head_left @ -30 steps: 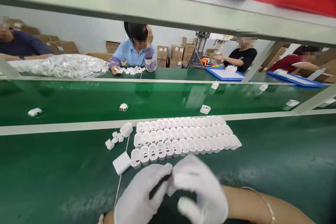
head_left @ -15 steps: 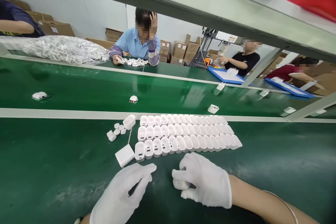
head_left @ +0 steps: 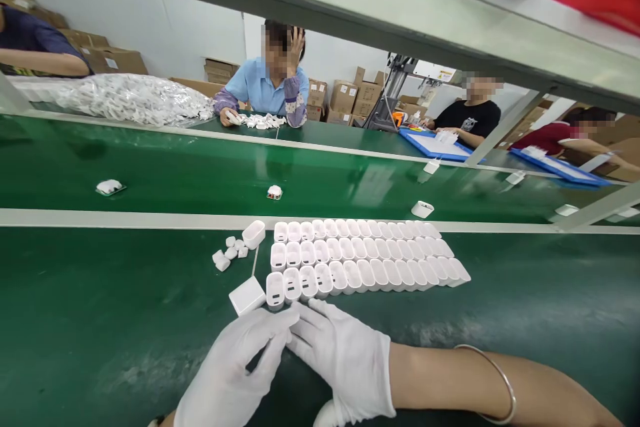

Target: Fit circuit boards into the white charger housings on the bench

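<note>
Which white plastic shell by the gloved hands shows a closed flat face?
The square white plastic shell at the left end of the nearest row, just beyond the gloved left hand. The shells in the rows all show open cavities.

Bright, even light is coming from overhead, leaving a pale sheen on the green belt (head_left: 350, 180) and only faint shadows beneath the left hand (head_left: 235, 373) and right hand (head_left: 345, 360), whose white gloves are washing out. The wide lens is bowing the overhead rail (head_left: 350, 20), and distant workers (head_left: 265, 90) are looking soft.
</note>
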`<action>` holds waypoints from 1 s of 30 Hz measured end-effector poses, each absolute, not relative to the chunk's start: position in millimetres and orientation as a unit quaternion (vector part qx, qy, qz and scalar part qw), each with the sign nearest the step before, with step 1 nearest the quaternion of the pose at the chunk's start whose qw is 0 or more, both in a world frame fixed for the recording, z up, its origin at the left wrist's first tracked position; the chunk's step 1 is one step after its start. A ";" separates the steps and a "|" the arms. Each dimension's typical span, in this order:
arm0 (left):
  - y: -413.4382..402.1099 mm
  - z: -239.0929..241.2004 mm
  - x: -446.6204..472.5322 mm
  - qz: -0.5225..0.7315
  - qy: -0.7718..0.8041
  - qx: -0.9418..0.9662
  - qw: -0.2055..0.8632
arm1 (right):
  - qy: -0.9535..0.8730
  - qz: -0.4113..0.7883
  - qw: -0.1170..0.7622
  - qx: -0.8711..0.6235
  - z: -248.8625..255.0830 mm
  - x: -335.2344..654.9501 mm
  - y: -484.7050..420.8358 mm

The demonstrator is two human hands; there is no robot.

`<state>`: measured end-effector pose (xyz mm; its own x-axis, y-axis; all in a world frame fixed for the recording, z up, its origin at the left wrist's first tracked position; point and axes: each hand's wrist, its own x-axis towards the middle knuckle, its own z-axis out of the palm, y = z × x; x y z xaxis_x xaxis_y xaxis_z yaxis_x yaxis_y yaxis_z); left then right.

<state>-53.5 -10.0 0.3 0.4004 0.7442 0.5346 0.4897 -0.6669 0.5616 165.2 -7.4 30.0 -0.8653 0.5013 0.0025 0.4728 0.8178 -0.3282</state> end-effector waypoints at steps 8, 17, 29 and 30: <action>-6.1 0.7 -63.8 0.386 0.367 0.842 0.084 | -0.966 0.089 0.019 -0.242 -15.2 164.7 -2.6; 22.6 23.6 -85.4 0.294 0.558 0.776 0.013 | -0.965 0.031 0.059 -0.253 -30.0 163.0 1.0; 19.3 20.1 -82.0 0.064 0.595 0.796 0.084 | -0.955 -0.041 0.111 -0.274 -49.1 155.0 -3.3; 19.8 15.9 -79.8 0.049 0.604 0.793 0.068 | -0.956 -0.026 0.110 -0.273 -38.0 155.4 -5.6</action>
